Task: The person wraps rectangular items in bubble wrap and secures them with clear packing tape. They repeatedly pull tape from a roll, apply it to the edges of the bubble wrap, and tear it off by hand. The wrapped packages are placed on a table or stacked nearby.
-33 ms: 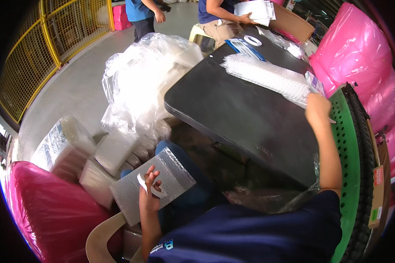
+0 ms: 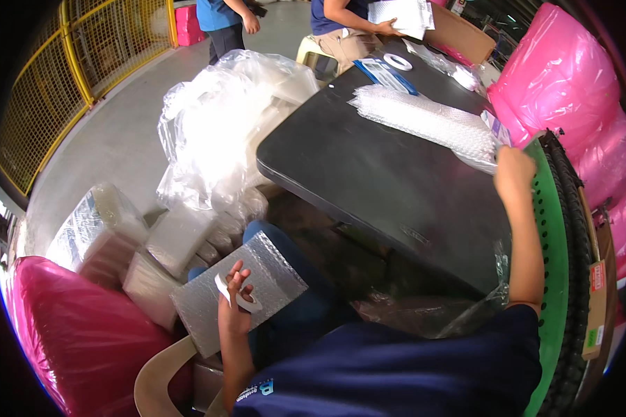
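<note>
My left hand (image 2: 235, 314) is over my lap, its fingers partly curled through a roll of white tape (image 2: 250, 304). Beneath that hand, a flat bubble-wrap pouch (image 2: 275, 267) rests across my leg. At the table's right edge my right hand (image 2: 513, 169) is closed beside the near end of a stack of bubble-wrap sheets (image 2: 424, 121). What its fingers grip, if anything, is hidden. A small printed packet (image 2: 494, 126) lies just beyond this hand.
The black table (image 2: 368, 174) also bears another white tape roll (image 2: 398, 62) and a blue-and-white packet (image 2: 386, 75). Clear plastic bags (image 2: 222, 132), wrapped bundles (image 2: 101, 226) and a pink bag (image 2: 83, 333) crowd the left. A green perforated panel (image 2: 553, 278) borders the right. Two people are beyond.
My right hand has shifted slightly right and down, away from the end of the bubble-wrap stack. My left hand keeps its place with the tape roll.
</note>
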A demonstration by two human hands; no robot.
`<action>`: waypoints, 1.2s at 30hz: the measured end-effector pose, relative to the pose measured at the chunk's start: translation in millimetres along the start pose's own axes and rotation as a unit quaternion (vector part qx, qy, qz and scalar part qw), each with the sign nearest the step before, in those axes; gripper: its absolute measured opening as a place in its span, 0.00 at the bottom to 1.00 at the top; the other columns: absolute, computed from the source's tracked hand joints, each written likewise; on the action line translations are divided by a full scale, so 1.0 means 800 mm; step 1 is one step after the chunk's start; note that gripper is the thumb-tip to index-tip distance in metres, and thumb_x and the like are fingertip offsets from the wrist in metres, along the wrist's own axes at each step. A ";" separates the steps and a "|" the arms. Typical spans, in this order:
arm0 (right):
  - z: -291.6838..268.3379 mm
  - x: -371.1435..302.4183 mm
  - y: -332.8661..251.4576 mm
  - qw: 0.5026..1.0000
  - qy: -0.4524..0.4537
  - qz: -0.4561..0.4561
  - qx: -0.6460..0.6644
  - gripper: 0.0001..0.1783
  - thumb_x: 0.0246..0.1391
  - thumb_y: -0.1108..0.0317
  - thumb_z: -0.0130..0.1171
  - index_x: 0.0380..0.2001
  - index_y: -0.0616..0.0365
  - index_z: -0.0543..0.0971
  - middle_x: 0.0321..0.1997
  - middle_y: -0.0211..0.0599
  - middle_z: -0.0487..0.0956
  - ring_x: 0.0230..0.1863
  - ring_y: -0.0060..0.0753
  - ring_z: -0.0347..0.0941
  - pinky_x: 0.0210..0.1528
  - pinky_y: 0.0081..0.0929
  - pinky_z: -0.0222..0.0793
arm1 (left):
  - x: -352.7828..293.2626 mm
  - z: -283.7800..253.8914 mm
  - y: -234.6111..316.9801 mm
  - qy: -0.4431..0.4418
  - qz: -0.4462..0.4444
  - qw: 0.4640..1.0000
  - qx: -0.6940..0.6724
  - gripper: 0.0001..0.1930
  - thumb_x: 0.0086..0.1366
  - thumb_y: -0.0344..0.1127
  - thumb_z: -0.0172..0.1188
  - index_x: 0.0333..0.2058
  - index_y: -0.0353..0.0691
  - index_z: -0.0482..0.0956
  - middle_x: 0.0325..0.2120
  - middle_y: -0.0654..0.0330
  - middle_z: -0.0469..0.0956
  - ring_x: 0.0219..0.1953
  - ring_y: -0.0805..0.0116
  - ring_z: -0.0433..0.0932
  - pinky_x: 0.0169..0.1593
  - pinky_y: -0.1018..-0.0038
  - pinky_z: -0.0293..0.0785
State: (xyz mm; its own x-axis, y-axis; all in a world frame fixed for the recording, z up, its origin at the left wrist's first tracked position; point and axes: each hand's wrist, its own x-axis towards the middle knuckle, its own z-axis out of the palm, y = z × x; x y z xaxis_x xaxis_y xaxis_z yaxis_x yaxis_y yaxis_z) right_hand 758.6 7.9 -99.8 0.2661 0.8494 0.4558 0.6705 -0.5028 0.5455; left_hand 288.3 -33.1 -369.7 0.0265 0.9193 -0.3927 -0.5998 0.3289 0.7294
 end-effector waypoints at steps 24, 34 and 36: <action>0.239 0.133 0.076 0.563 0.324 0.222 0.727 0.06 0.47 0.81 0.52 0.26 0.58 0.75 0.33 0.32 0.77 0.37 0.25 0.71 0.42 0.24 0.68 | -0.001 -0.011 -0.006 0.000 0.008 1.000 -0.025 0.23 0.63 0.44 0.60 0.51 0.35 0.72 0.32 0.68 0.70 0.30 0.80 0.65 0.29 0.89 0.62; 0.275 0.087 0.037 0.845 0.133 -0.079 0.512 0.18 0.45 0.76 0.56 0.43 0.56 0.79 0.53 0.48 0.75 0.57 0.43 0.70 0.59 0.32 0.63 | -0.023 -0.020 0.019 -0.076 0.027 0.997 0.020 0.18 0.65 0.44 0.57 0.40 0.31 0.74 0.22 0.69 0.62 0.25 0.80 0.60 0.27 0.82 0.54; 0.252 0.063 0.077 0.939 0.112 -0.136 0.296 0.30 0.40 0.85 0.48 0.50 0.54 0.78 0.55 0.52 0.74 0.59 0.50 0.67 0.64 0.36 0.57 | -0.019 -0.015 0.026 -0.183 0.030 0.978 0.092 0.22 0.61 0.51 0.60 0.37 0.33 0.76 0.19 0.69 0.62 0.22 0.80 0.60 0.26 0.81 0.54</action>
State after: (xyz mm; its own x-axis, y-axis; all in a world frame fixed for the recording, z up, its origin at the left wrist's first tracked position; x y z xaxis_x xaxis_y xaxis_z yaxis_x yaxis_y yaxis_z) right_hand 952.9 51.8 -185.0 -0.0783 0.8452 0.5287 0.9777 -0.0385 0.2064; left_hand 265.8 -43.1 -355.7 0.3012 0.9427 -0.1433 -0.4565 0.2745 0.8463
